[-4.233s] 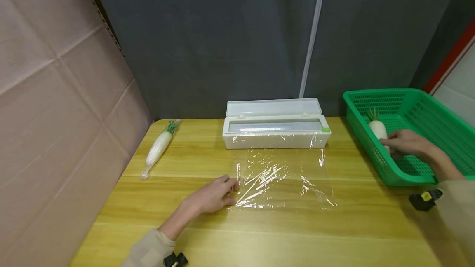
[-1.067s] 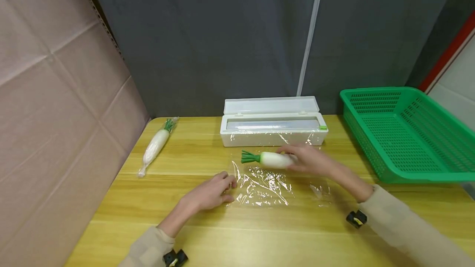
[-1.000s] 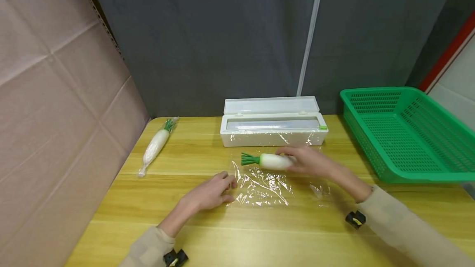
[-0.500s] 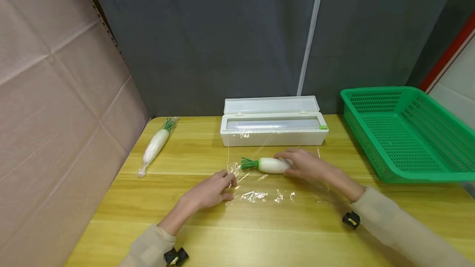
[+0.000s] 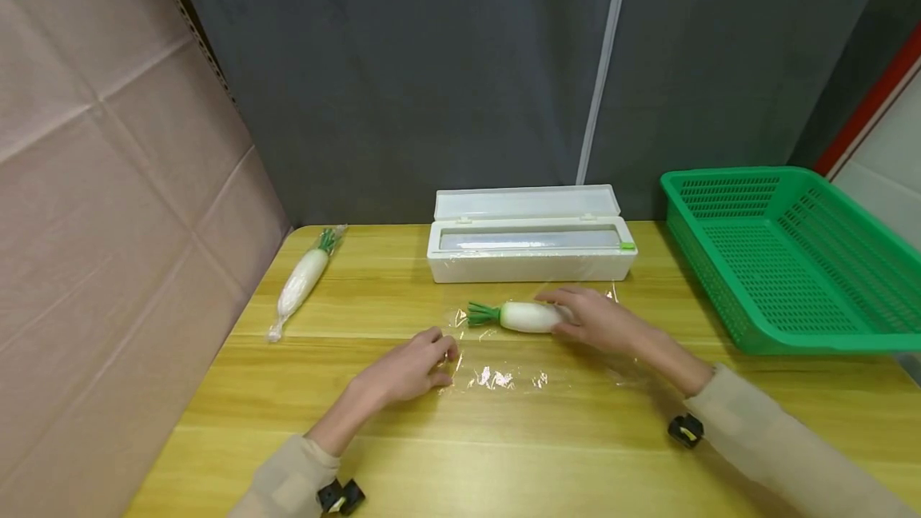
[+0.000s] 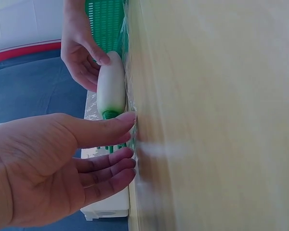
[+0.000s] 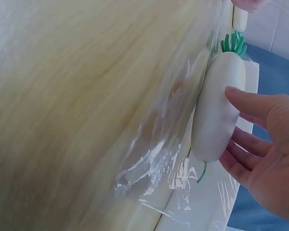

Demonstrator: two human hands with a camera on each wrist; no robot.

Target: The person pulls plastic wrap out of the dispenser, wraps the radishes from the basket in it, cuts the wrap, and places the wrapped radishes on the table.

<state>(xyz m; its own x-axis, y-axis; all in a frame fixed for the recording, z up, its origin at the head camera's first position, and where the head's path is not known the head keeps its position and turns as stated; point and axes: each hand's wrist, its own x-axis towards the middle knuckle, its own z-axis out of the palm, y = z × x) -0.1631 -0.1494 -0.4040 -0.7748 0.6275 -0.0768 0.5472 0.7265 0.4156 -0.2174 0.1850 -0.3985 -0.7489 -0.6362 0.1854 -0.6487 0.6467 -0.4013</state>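
A white radish with green stalks lies crosswise over a sheet of clear cling film on the table. My right hand grips its tail end, thumb on one side and fingers on the other, as the right wrist view shows on the radish. The stalks point left. My left hand rests at the film's left edge, fingertips down on it; in the left wrist view the thumb and fingers of this hand stand apart. Behind the film sits a white cling film dispenser, its lid up.
Another radish, wrapped in film, lies at the table's back left. A green plastic basket with slotted walls stands at the right. A dark curtain hangs behind the table, and a pale panel rises on the left.
My right hand has taken the radish out of the green basket and brought it left over the film, then lowered it slightly. The left hand has stayed at the film's edge.
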